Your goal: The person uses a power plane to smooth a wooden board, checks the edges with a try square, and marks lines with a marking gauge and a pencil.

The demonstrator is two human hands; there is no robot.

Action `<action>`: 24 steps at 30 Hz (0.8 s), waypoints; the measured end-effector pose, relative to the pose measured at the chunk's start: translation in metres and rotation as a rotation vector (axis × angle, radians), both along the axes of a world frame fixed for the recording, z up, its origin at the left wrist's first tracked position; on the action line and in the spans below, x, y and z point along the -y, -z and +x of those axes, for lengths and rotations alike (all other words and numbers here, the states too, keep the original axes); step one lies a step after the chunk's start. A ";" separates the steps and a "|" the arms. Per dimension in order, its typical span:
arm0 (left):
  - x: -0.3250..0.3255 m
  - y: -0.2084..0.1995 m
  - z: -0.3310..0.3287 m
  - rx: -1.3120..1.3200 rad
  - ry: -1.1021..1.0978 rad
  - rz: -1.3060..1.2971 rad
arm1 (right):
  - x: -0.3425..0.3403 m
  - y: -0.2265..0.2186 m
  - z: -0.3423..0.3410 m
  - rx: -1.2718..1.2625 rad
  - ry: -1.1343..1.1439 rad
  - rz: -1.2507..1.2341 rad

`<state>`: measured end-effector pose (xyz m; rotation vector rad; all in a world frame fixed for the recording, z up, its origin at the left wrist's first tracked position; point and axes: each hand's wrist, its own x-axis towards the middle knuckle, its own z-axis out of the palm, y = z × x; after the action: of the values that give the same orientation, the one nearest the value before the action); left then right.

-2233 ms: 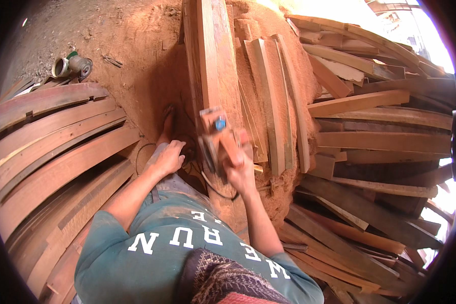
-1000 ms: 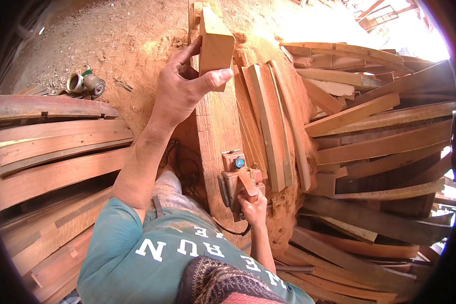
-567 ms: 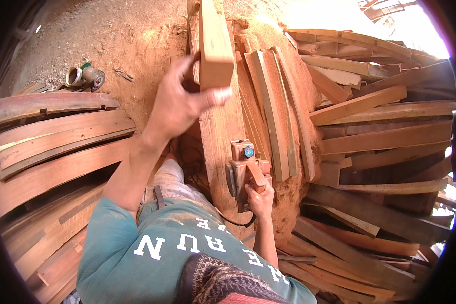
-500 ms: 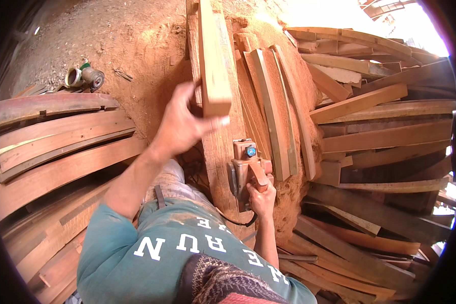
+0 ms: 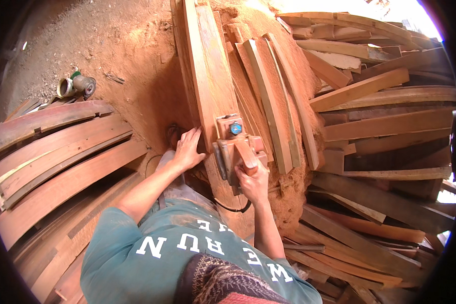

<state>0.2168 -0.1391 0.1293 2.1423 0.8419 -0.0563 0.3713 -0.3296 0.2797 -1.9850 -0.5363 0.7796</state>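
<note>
My right hand (image 5: 254, 180) is wrapped around the handle of an electric planer (image 5: 232, 152), a dusty boxy tool with a blue knob on top. The planer sits on a long, thick wooden beam (image 5: 219, 185), and its dark cord loops below my right hand. Alongside the beam's left edge lies a lighter squared wooden piece (image 5: 197, 76). My left hand (image 5: 188, 151) is at that left edge, near the piece's close end, with fingers stretched out and thumb apart. Its fingertips appear to touch the wood.
Curved wooden pieces (image 5: 271, 109) lie on sawdust just right of the beam. A large stack of timber (image 5: 385, 129) fills the right side, and curved planks (image 5: 61, 172) are stacked at left. An angle grinder (image 5: 85, 86) and pliers (image 5: 115, 78) lie at the far left.
The squared wooden piece, raised over the beam before, now lies lower along its left edge. My left hand moved down from its end. The planer and my right hand shifted slightly left and away.
</note>
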 end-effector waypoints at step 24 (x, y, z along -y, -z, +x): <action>-0.199 0.053 -0.077 -0.342 -0.227 -0.367 | -0.617 0.051 0.235 0.242 -0.235 0.127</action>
<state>0.1399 0.0601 0.0761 1.7057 1.1678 -0.4368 0.6066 0.2872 0.2292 -1.9302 -0.9516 0.6310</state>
